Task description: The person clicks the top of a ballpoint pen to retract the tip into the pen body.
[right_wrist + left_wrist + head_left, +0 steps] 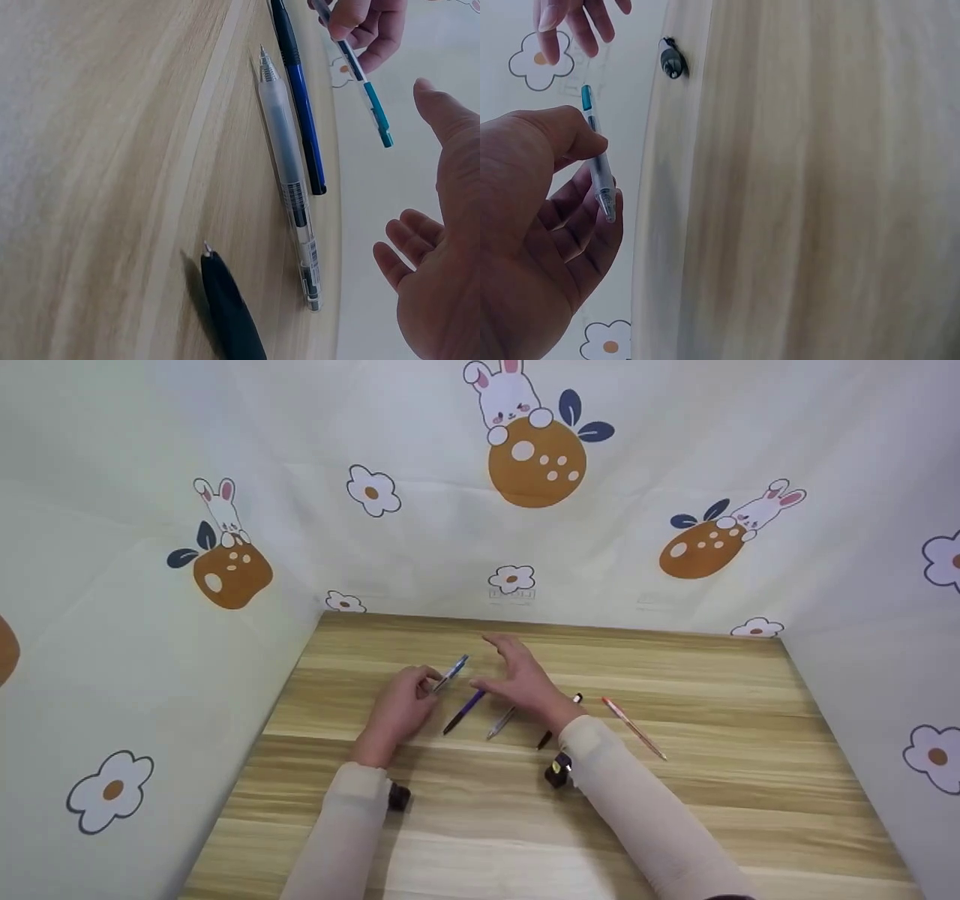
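Note:
My left hand (401, 705) pinches a clear pen with a teal end (456, 665) between thumb and fingers, above the tabletop. In the left wrist view, the pen's clear barrel (601, 176) slants past the thumb, its tip pointing down. My right hand (525, 679) is spread with nothing in it, thumb and fingers apart, a short way right of the teal-ended pen. Beneath and beside it lie a dark blue-purple pen (302, 112) and a clear pen (283, 142). A black pen (229, 307) lies farther right, partly hidden by the right wrist in the head view.
An orange-red pen (634, 727) lies to the right of the right forearm. The wood-grain table (480, 825) is bordered at the back and sides by a pale curtain (427, 547) printed with rabbits, oranges and flowers. Small black cameras are strapped at both wrists.

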{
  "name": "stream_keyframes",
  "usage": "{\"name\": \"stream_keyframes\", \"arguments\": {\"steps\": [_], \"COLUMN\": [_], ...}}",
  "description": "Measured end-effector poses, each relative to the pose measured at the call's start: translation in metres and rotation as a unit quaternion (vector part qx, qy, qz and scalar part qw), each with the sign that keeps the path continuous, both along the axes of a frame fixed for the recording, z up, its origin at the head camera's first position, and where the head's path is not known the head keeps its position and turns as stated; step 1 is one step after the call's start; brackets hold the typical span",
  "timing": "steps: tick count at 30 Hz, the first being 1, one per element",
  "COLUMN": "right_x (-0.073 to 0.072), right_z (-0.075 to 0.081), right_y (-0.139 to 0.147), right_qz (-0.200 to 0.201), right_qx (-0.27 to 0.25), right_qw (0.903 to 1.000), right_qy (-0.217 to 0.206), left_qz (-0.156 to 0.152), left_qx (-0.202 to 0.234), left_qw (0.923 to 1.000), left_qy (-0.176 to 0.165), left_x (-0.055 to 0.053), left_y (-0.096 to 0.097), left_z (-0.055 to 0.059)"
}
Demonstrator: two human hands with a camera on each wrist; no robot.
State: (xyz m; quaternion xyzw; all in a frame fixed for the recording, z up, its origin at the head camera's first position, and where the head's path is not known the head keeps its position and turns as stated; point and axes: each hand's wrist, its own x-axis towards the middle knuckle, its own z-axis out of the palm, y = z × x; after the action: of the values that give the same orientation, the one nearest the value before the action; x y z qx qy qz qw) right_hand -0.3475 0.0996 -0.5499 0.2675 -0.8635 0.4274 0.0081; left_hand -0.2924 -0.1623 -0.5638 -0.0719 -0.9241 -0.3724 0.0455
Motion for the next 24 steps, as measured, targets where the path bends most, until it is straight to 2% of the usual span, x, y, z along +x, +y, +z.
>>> {"name": "stream_keyframes", "arguments": {"steps": [8,18,24], "right_x": [0.000,0.003,0.004], "right_z": [-0.001,-0.002,-0.001], "right_y": [-0.006,-0.010,-0.014], "right_qz": [0.002,0.006,0.013], "right_qx": [0.003,0.007,0.008], "right_qw": [1.0000,0.9997,0.9995], "right_qy": [-0.007,-0.023,-0.029], "left_qz": [0.001,-0.016,-0.009], "left_qx": [-0.008,-0.024,-0.025], "left_qw": [1.0000,0.9996,0.9996], "left_qy": [0.000,0.000,-0.009], "left_x": [-0.002,-0.004,-0.004], "left_y": [-0.012,-0.021,-0.025], "left_z": [-0.005,-0.006,-0.007]}}
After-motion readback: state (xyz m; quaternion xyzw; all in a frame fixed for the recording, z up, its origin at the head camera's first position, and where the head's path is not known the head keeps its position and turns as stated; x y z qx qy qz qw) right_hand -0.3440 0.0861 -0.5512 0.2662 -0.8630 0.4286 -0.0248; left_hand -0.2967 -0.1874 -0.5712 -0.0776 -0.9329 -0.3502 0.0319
